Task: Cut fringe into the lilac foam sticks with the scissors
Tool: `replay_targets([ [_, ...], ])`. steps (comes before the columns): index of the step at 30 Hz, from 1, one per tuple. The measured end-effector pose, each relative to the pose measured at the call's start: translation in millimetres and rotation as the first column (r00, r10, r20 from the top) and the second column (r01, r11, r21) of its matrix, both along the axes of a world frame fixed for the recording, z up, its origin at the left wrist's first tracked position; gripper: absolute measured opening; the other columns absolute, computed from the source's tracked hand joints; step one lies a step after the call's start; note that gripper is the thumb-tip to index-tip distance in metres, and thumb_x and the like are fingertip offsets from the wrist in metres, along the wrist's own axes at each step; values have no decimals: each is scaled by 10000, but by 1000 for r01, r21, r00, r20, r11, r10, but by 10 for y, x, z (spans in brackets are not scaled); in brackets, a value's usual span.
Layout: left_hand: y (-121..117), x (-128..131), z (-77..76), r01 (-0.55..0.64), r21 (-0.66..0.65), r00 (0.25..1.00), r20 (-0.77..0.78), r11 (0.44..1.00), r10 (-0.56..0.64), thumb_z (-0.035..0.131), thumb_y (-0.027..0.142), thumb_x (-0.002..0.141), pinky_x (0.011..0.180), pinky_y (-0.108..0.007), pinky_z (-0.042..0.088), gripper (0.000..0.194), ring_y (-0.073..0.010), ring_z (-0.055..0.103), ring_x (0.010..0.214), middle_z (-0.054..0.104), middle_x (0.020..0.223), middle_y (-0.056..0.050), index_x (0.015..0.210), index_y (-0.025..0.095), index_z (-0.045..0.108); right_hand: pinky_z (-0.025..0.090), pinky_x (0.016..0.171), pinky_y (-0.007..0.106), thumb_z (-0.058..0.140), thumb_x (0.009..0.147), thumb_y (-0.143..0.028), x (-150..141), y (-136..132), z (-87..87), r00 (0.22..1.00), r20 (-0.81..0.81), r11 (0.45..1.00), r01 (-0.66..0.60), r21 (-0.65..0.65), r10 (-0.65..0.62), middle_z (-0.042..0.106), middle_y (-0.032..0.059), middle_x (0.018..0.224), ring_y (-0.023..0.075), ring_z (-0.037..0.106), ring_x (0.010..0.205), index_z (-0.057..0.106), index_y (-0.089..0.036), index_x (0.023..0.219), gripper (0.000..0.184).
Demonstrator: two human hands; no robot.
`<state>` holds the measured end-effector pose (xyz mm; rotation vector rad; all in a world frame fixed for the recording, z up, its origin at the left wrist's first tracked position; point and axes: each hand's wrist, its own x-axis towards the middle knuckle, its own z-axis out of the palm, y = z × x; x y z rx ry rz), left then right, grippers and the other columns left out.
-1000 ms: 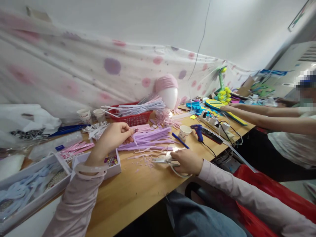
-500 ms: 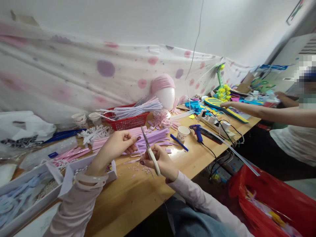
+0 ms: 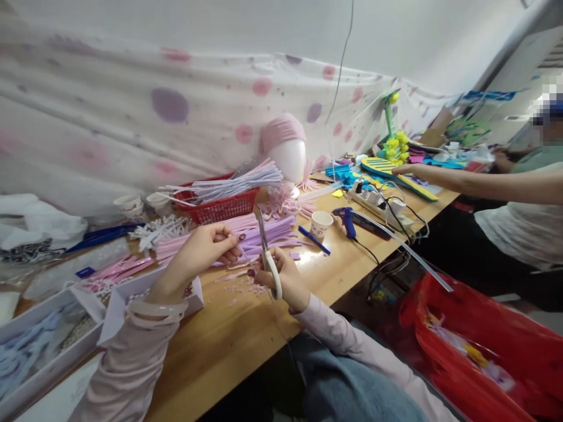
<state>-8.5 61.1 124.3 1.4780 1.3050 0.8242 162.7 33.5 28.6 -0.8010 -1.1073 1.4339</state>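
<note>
My left hand is closed in a pinch on a thin purple strip, held over the table. In my right hand is a pair of scissors with white handles, its blades pointing up and away from me, close beside the strip. Behind both hands lies a bundle of purple pipe cleaners, with pink pipe cleaners to its left. Small purple clippings are scattered on the wood below my hands.
A red basket holds pale pipe cleaners near a mannequin head. To the right are a paper cup, a blue pen, a glue gun and a power strip. A co-worker's arm reaches in; a red bag stands below.
The view has shifted slightly, so the scene sits a little further left and higher. Both hands keep their grips, the scissors still beside the purple strip.
</note>
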Motion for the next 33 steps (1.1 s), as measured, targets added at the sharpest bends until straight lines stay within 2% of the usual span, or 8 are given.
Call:
replay_targets([
  [7, 20, -40, -15, 39, -17, 998, 48, 999, -38, 786, 424, 562, 617, -282, 553, 373, -148, 655, 607, 710, 700, -19, 809, 178, 653, 481, 503, 214, 897, 488, -308, 14, -1, 10, 1000, -14, 999, 5, -46, -5, 589, -90, 633, 75, 570, 503, 465, -207, 747, 514],
  [10, 14, -33, -6, 20, 25, 1000, 10, 999, -21, 793, 438, 542, 641, -285, 548, 347, -156, 652, 638, 705, 721, -25, 744, 183, 673, 478, 479, 215, 899, 484, -346, 8, -2, -6, 1000, 3, 998, -16, -63, 16, 598, -83, 625, 93, 590, 505, 467, -208, 761, 531],
  [16, 21, -19, 8, -37, 147, 995, -86, 988, 50, 793, 515, 510, 656, -288, 520, 381, -160, 623, 627, 669, 652, -25, 626, 181, 651, 432, 410, 190, 812, 629, -491, 24, 20, -94, 997, 54, 996, -47, -78, 51, 617, -66, 598, 71, 529, 441, 453, -211, 767, 476],
  [19, 28, -13, -26, -8, 173, 999, -49, 985, 16, 793, 535, 529, 750, -304, 524, 392, -199, 665, 775, 716, 767, -54, 624, 187, 642, 410, 412, 185, 833, 612, -459, 52, 36, -131, 996, 84, 999, -38, -34, 41, 595, -77, 598, 60, 492, 445, 468, -211, 763, 467],
  [22, 38, 21, -94, 60, 196, 998, -22, 979, -57, 779, 510, 595, 840, -299, 503, 340, -219, 667, 916, 738, 877, -62, 640, 196, 656, 459, 502, 212, 826, 626, -463, 53, 41, -142, 992, 115, 998, -45, 32, 42, 609, -53, 665, 83, 542, 550, 529, -206, 800, 430],
  [26, 43, 103, -171, 57, 179, 998, -40, 982, -50, 743, 474, 648, 843, -318, 496, 291, -230, 666, 894, 719, 787, -50, 649, 197, 653, 523, 666, 279, 764, 681, -545, 15, 44, -161, 987, 152, 992, -68, 109, 51, 642, -6, 772, 132, 620, 709, 570, -206, 871, 434],
  [30, 48, 151, -206, 39, 187, 998, -65, 982, -27, 717, 482, 646, 809, -317, 495, 300, -224, 666, 841, 710, 753, -46, 671, 188, 662, 541, 701, 322, 656, 756, -624, -13, 57, -188, 979, 201, 984, -68, 166, 34, 653, 17, 799, 155, 637, 724, 574, -211, 907, 448],
  [33, 68, 154, -237, 50, 228, 993, -114, 972, -25, 694, 456, 665, 768, -308, 491, 279, -201, 653, 765, 703, 736, -40, 694, 179, 680, 537, 702, 319, 631, 797, -578, -12, 58, -167, 957, 291, 974, -80, 212, 15, 665, 22, 789, 172, 650, 754, 613, -203, 937, 401],
])
